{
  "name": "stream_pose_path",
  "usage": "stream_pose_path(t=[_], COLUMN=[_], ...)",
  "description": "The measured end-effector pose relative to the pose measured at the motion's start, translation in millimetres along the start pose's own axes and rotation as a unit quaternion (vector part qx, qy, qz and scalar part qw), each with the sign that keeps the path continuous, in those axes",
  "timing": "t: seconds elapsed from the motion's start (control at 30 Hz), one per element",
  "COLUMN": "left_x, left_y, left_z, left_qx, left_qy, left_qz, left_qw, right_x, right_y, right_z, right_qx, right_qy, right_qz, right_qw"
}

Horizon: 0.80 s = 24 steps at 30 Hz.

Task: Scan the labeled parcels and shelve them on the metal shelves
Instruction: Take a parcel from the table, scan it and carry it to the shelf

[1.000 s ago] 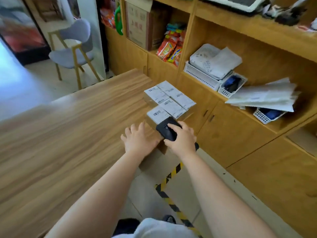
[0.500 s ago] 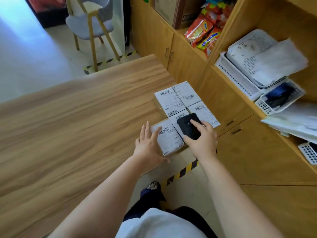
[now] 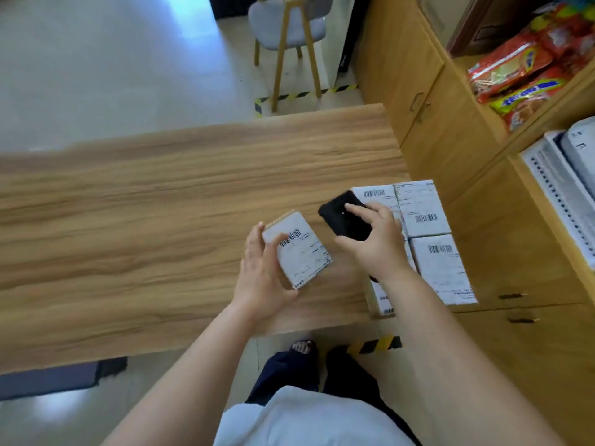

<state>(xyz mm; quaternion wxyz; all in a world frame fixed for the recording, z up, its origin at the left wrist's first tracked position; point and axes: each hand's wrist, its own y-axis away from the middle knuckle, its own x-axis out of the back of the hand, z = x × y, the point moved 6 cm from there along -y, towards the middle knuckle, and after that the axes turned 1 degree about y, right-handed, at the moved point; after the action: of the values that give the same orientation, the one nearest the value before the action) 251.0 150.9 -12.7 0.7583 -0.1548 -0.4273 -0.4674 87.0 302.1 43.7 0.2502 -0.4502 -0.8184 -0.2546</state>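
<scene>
Bare table [image 3: 128,220] lies open leftward; stacked parcels [image 3: 431,239] and cabinet [image 3: 483,175] block the right.

Both bare forearms reach up from the bottom of the frame; the left hand [image 3: 262,268] at centre grips a labeled parcel [image 3: 297,249], while the right hand [image 3: 375,239], just right of centre, holds a black scanner [image 3: 346,220], forefinger extended on top

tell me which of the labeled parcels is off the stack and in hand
The parcel gripped by the left hand, apart from the parcels clustered at the table's right edge.
</scene>
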Motion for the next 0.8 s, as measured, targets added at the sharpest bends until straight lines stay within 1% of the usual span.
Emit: stream_pose_path(t=[0.07,0.13,0.23,0.33,0.47,0.5,0.6,0.67,0.8], left_x=[18.7,30.8,43.7,52.1,52.5,52.7,50.9,50.3,47.2], left_y=[3.6,10.2,23.6,37.6,53.2,56.3,63.4,67.8,75.9], left_z=[-8.0,-13.5,-18.5,-18.3,-18.4,-17.0,-16.1,-15.9,-15.9], left_qx=[0.04,0.074,0.121,0.138,0.194,0.202,0.225,0.235,0.255], left_qy=[-0.025,-0.04,-0.064,-0.105,-0.169,-0.185,-0.201,-0.206,-0.217], left_qz=[0.064,0.103,0.142,0.174,0.18,0.185,0.186,0.186,0.163], left_qw=[0.997,0.991,0.98,0.969,0.949,0.944,0.935,0.932,0.928], right_x=[-11.5,-21.9,-36.5,-46.2,-50.4,-50.1,-49.0,-49.4,-48.2], right_y=[0.1,5.6,18.8,32.1,45.1,47.5,53.8,56.5,58.9], right_z=[-18.5,-34.3,-52.1,-66.8,-81.6,-83.6,-84.7,-85.2,-83.5], right_qx=[0.043,0.087,0.146,0.196,0.234,0.241,0.235,0.247,0.248], right_qy=[0.023,0.056,0.102,0.15,0.256,0.265,0.238,0.246,0.238], right_qz=[-0.049,-0.081,-0.13,-0.163,-0.18,-0.186,-0.223,-0.229,-0.24], right_qw=[0.998,0.991,0.975,0.955,0.92,0.915,0.916,0.909,0.908])
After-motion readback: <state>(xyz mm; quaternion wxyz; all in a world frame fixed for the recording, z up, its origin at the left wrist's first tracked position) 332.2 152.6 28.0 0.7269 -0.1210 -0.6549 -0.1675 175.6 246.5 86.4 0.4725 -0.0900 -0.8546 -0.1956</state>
